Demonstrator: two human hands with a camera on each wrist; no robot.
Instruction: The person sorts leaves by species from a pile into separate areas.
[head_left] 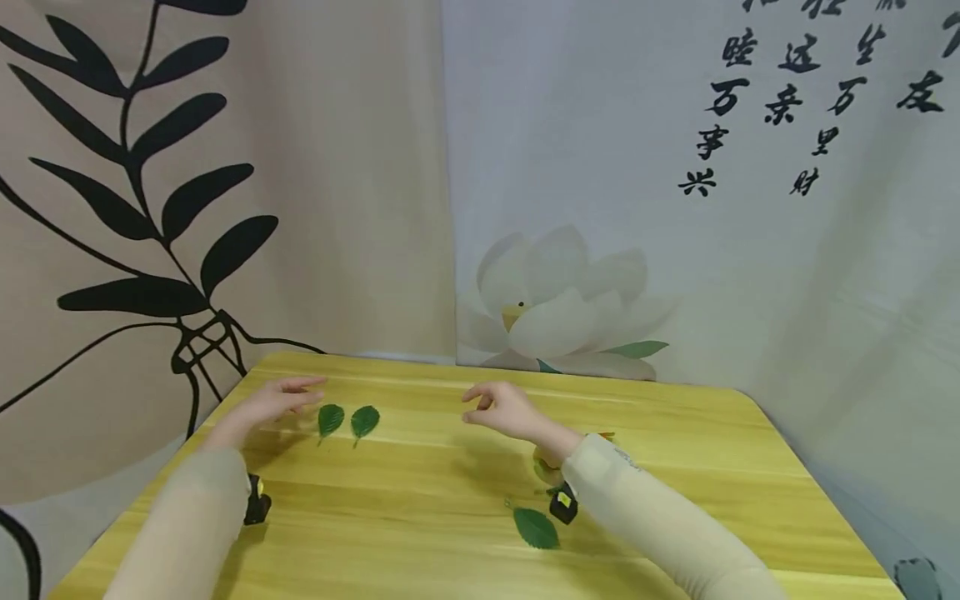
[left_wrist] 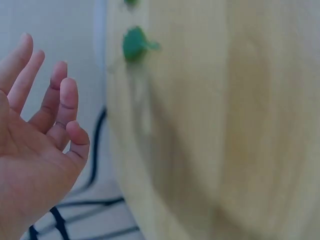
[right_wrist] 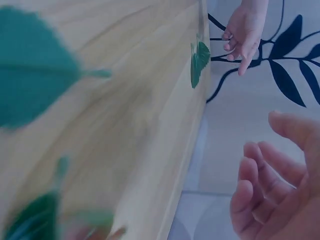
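Note:
Held over the left side of the table, my left hand (head_left: 276,402) has nothing in it, its fingers spread and slightly bent. Just right of its fingertips, two green leaves (head_left: 330,419) lie side by side. In the left wrist view one small leaf (left_wrist: 134,45) shows beyond the fingers. My right hand (head_left: 504,408) is raised above the middle of the table, fingers loosely curled around empty air. Beneath the right forearm, a larger green leaf (head_left: 536,527) lies nearer the front. A round yellowish-green thing (head_left: 546,467) is partly hidden behind the right wrist.
The yellow wood-grain table (head_left: 390,517) has a rounded far right corner. Behind it hangs a pale curtain (head_left: 360,167) printed with dark leaves, a lotus and writing. A small black device (head_left: 564,504) sits at the right wrist, another (head_left: 257,500) at the left.

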